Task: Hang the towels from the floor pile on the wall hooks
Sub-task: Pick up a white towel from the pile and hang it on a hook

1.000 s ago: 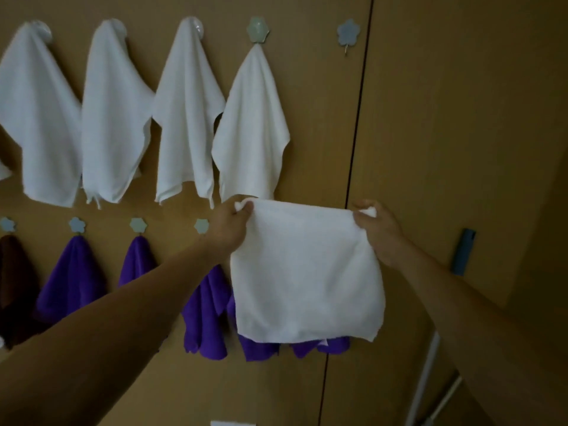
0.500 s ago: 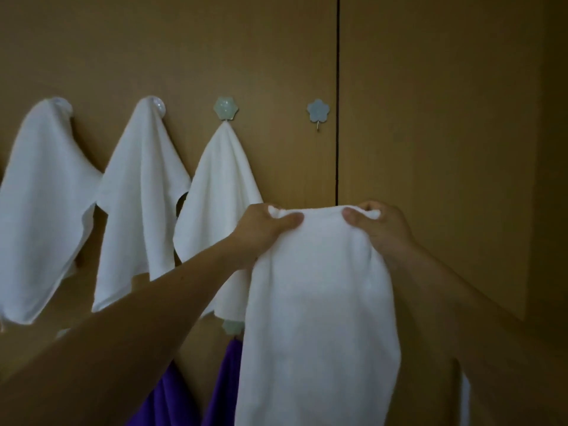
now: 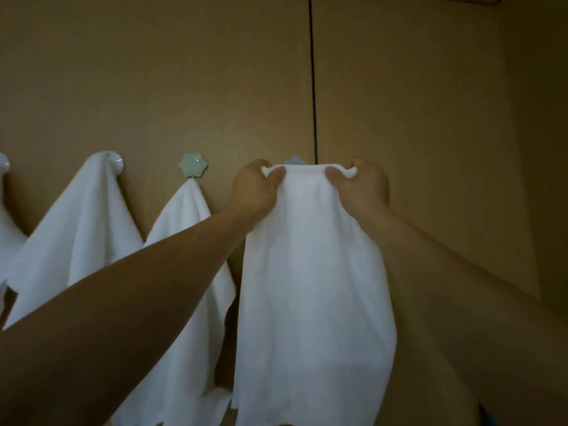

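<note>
I hold a white towel (image 3: pixel 313 287) up against the brown wall. My left hand (image 3: pixel 255 192) pinches its top edge on the left, and my right hand (image 3: pixel 364 189) pinches the same edge on the right. The edge sits level with a blue flower-shaped hook (image 3: pixel 295 160), whose top just shows above the cloth; its prong is hidden behind the towel. The rest of the towel hangs straight down between my forearms.
To the left, a white towel (image 3: pixel 187 272) hangs from a green flower hook (image 3: pixel 193 165), and another white towel (image 3: pixel 76 235) hangs from a round white hook (image 3: pixel 114 159). A dark vertical panel seam (image 3: pixel 313 87) runs above the blue hook.
Both hands have lifted the towel up to the blue hook and moved closer together, bunching the top edge. My view has tilted upward, so the lower row of purple towels is out of sight.
</note>
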`<state>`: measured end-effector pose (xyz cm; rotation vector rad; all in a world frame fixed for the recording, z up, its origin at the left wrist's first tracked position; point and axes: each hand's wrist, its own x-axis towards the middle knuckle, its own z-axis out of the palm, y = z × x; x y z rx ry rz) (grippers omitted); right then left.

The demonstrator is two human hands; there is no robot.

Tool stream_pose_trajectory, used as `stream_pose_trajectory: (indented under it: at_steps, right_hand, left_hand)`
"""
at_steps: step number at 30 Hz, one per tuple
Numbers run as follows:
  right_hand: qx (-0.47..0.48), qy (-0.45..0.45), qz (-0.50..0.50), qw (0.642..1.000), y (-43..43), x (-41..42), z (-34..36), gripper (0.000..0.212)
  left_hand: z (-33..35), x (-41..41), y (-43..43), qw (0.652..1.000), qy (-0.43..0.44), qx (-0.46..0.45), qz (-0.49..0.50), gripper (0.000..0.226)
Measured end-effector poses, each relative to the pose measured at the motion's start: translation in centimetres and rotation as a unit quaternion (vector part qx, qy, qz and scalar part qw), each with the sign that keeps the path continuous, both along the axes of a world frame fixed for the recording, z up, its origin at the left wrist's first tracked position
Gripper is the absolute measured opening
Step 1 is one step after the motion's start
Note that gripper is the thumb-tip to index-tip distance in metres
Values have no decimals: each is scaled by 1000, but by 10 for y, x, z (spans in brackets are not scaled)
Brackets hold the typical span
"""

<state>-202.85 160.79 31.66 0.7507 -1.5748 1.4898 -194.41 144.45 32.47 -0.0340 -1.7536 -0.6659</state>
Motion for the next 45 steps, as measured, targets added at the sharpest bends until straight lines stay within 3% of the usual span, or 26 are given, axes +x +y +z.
stream_pose_trajectory:
  at_steps: [2,4,11,13,16,19,22,25,27,28,31,34,38,43,45]
  right_hand:
    - [14,0,-10,1000,-9,-10,16,20]
    - [27,5,-31,999,-20,-18,28,27]
    - [56,1,-61,997,-43,-47,26,23]
    - [66,-11,-56,996,-41,-50,17,25]
    - [71,-63,-12,995,-35,-51,9,32]
    - [91,-108,19,990,-33,-48,5,40]
    - [130,-127,27,983,-30,-40,1,53]
    - [169,-63,-148,972,-28,-32,-1,66]
    - [155,63,-266,949,-29,-27,-4,59]
    - [150,130,-270,942,-30,-26,-6,50]
    - [213,198,-165,942,-40,-26,-19,33]
    - [213,151,-77,962,-47,-29,-36,40]
    - [206,114,-37,971,-49,-31,-41,52]
    - [215,56,15,975,-47,-27,-29,61]
    - [225,48,8,973,-49,-24,-25,53]
  left_hand:
    - [15,-9,-5,998,16,-16,52,34]
    - [27,-18,-13,994,14,-26,103,36]
    - [25,-33,-24,971,-36,-66,228,36]
    - [23,-31,-22,974,-79,-43,206,33]
    - [21,-26,-21,983,-144,66,89,19]
    - [22,-20,-20,964,-231,95,85,25]
    - [23,-14,-16,921,-352,5,169,28]
    - [17,-11,-7,883,-382,-73,264,37]
    - [12,-10,-3,857,-322,-153,373,48]
    - [10,-11,-2,834,-274,-209,430,56]
    - [-1,-16,1,805,-130,-366,449,51]
    - [-13,-23,0,859,-159,-375,309,31]
    - [-16,-25,2,958,-168,-212,95,18]
    - [-4,-26,9,975,-193,-109,26,30]
    - [-3,-31,13,977,-194,-73,41,20]
